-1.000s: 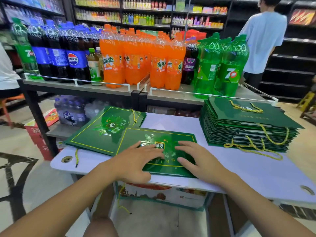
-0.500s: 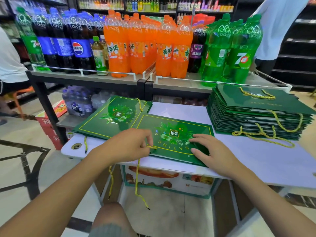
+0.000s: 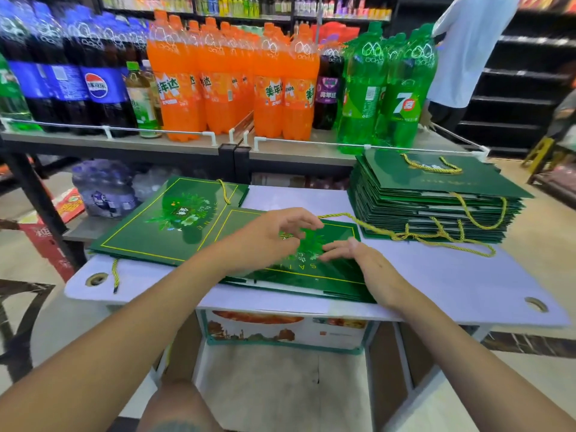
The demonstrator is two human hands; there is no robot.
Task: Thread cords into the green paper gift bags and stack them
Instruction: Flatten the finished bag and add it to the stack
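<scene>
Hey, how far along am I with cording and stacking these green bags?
Done: a tall stack of corded bags sits on the right. In hand: the left grip pinches a yellow cord over the front bag, which the right grip presses flat. To do: finish and stack it, then the left pile; its cord status is unclear.

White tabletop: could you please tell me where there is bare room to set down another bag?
The widest bare patch is front right, between the tall stack, the right hand and the table edge. A smaller strip lies behind the near bag, left of the stack. The middle is crowded: left hand, cord.
</scene>
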